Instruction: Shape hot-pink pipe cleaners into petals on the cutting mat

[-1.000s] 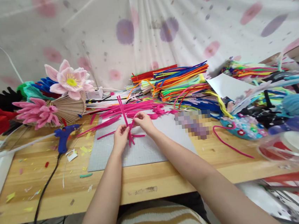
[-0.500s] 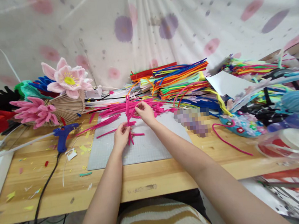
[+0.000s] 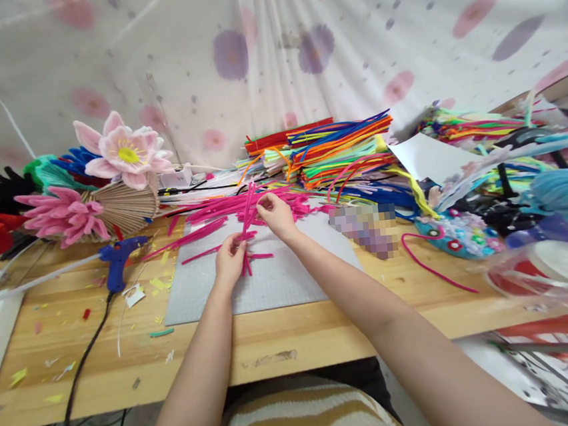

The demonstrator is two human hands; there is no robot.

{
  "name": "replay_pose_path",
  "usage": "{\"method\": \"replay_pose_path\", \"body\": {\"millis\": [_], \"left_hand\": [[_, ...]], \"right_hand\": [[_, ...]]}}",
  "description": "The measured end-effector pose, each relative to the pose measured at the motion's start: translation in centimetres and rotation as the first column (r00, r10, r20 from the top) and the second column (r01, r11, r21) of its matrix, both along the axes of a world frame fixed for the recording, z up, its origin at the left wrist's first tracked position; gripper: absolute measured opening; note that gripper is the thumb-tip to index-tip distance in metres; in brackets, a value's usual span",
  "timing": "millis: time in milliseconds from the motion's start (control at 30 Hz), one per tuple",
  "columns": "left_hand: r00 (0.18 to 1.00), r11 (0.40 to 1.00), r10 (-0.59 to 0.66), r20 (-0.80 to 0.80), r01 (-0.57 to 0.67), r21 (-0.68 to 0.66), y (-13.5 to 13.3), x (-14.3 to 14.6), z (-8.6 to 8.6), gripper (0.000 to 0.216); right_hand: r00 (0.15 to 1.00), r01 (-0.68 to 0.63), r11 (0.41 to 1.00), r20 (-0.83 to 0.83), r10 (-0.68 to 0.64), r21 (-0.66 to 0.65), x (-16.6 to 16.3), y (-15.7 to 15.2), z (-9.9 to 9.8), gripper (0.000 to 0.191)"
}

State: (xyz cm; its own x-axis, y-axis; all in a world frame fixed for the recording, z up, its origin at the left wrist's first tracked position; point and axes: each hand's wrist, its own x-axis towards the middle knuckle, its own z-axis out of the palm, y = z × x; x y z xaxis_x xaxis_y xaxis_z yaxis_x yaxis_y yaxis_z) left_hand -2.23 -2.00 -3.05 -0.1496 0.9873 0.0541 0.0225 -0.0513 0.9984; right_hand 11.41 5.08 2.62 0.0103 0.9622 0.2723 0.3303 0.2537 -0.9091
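Observation:
My left hand [image 3: 229, 264] is closed on a small bunch of magenta pipe cleaners [image 3: 246, 211], pinching them low down where the stems cross. Their upper ends lean up and slightly right; short ends poke out below the fingers. Just right of the bunch, my right hand [image 3: 277, 215] has thumb and forefinger pinched at a slanting stem. Its fingertips are small in view and partly merge with the pink behind. Beneath both hands lies a grey cutting mat [image 3: 292, 292], and more magenta stems [image 3: 206, 235] are spread over its far side.
A blue glue gun [image 3: 117, 264] with a black cord lies left of the mat. Fuzzy flowers [image 3: 125, 151] stand at the back left. Bundles of coloured pipe cleaners [image 3: 340, 147] are stacked behind. At right are a decorated blue piece [image 3: 459, 233] and a clear plastic container [image 3: 546, 275].
The upper ends of the bunch in my left hand have tilted to the right and fanned slightly. Both hands stay almost in place; the whole view has shifted a little.

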Motion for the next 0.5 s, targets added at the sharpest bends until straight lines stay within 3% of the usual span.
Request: {"method": "replay_pose_path", "body": {"millis": [333,500], "left_hand": [[1.0,1.0,-0.01,0.0,0.01,-0.011,0.0,0.03,-0.03,0.029],[0.999,0.999,0.002,0.042,-0.001,-0.032,0.0,0.01,-0.13,0.03]], "right_hand": [[1.0,0.006,1.0,-0.009,-0.006,0.006,0.29,0.32,-0.16,0.008],[0.989,0.069,0.998,-0.129,-0.07,-0.008,0.92,0.99,0.67,0.013]]}}
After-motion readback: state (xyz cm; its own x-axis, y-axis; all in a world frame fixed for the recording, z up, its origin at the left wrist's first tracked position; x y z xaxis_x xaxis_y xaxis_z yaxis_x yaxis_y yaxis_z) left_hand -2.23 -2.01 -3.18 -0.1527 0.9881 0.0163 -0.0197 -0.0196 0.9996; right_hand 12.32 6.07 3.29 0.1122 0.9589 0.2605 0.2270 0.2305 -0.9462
